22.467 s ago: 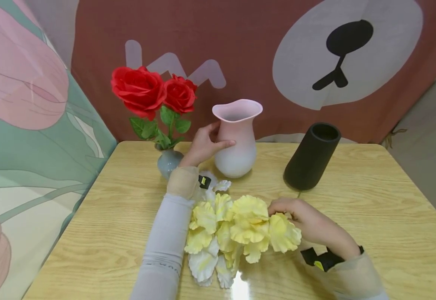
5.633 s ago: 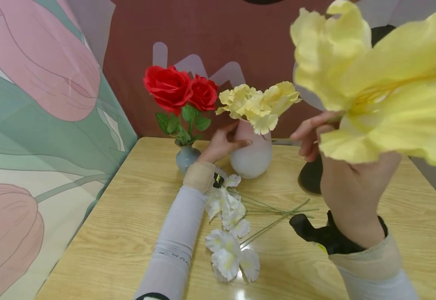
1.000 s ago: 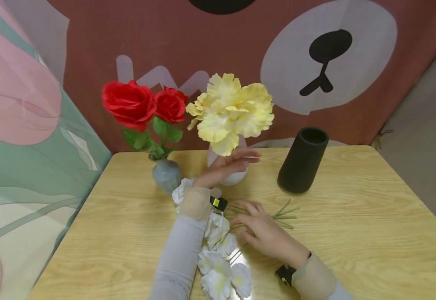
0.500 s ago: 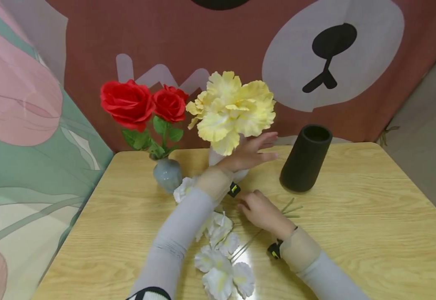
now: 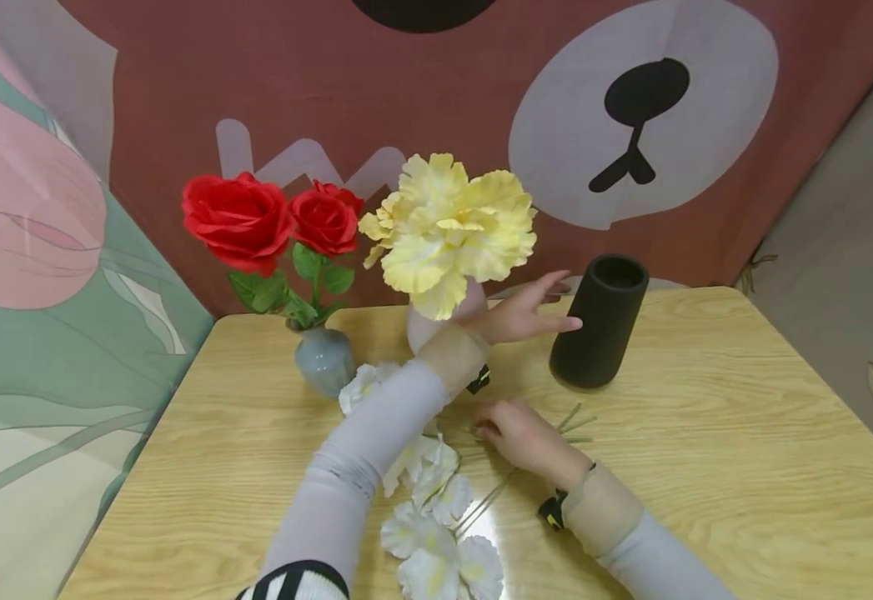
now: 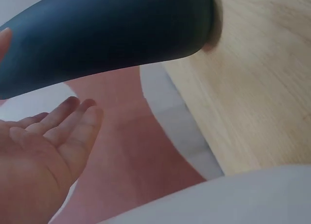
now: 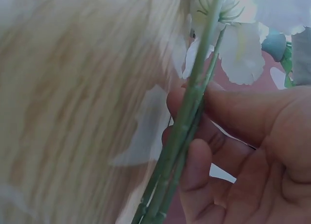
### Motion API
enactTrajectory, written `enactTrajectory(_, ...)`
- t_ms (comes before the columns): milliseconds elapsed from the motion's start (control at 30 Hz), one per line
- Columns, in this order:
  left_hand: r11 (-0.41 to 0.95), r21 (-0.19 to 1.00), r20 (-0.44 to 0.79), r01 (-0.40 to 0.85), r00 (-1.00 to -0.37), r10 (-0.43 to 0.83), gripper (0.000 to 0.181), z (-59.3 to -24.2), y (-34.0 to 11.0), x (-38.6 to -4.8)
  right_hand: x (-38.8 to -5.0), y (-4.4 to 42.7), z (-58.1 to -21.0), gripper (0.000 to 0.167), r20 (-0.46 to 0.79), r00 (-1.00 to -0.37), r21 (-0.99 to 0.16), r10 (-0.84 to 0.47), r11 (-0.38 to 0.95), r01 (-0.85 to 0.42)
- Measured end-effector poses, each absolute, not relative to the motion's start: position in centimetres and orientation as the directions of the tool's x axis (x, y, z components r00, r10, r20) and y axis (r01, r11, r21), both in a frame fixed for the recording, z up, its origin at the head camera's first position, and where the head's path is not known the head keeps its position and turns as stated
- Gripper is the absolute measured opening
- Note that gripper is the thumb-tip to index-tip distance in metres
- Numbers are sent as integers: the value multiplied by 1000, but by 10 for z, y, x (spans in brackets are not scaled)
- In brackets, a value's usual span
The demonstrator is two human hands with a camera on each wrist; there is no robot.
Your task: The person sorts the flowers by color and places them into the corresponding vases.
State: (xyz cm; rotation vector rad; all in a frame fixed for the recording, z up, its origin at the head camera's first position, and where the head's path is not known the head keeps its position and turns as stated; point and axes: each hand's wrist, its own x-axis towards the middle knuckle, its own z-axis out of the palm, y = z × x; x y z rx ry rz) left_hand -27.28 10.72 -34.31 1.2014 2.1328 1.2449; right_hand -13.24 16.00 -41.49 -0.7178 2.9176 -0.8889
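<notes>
My left hand (image 5: 522, 317) reaches past the pink-and-white vase (image 5: 421, 329), fingers spread beside the black vase (image 5: 599, 325). In the left wrist view the dark vase (image 6: 112, 34) slants above the open palm (image 6: 39, 161); whether the thumb touches it I cannot tell. Low over the table, my right hand (image 5: 522, 437) pinches several green stems (image 7: 182, 122) between thumb and fingers. White flowers (image 5: 428, 475) lie at the stems' left end, partly behind the left forearm. Yellow flowers (image 5: 454, 233) stand in the pink-and-white vase and hide its mouth.
At the left, a grey-blue vase (image 5: 325, 360) holds red roses (image 5: 244, 221). The wooden table (image 5: 706, 467) ends at the back against a printed brown cloth (image 5: 444, 92). My left forearm (image 5: 353, 467) crosses above some of the white flowers.
Over the longer span, yellow flowers went from the table into the pink-and-white vase. In the last second my left hand moved right to the black vase; the right hand's fingers closed on stems.
</notes>
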Motion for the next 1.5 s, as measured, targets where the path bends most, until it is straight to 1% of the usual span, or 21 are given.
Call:
enactTrajectory(233, 248, 851, 87, 463, -590, 803, 84, -354, 120, -277, -129, 160, -417, 8, 65, -910, -529, -409, 759, -379)
enactTrajectory(500, 226, 836, 114, 500, -561, 820, 80, -363, 132, -279, -124, 161, -417, 7, 37, -920, -533, -389, 772, -348)
enactTrajectory(733, 195, 822, 147, 536, -529, 836, 74, -362, 133, -278, -121, 164, -415, 9, 70, -914, -543, -400, 753, -371)
enactTrajectory(867, 187, 830, 145, 526, -527, 838, 73, -362, 134, -279, -119, 166, -414, 11, 71, -922, -555, -382, 752, -355)
enactTrajectory(1167, 194, 831, 130, 521, -521, 844, 73, -356, 133, -282, -116, 176, -406, 9, 102, -938, -524, -332, 783, -334)
enactTrajectory(1367, 238, 821, 89, 519, -529, 844, 74, -350, 133, -282, -110, 194, -397, 10, 92, -945, -545, -314, 778, -312)
enactTrajectory(1500, 249, 824, 72, 510, -529, 845, 75, -347, 134, -282, -104, 209, -392, 9, 85, -948, -538, -306, 787, -302)
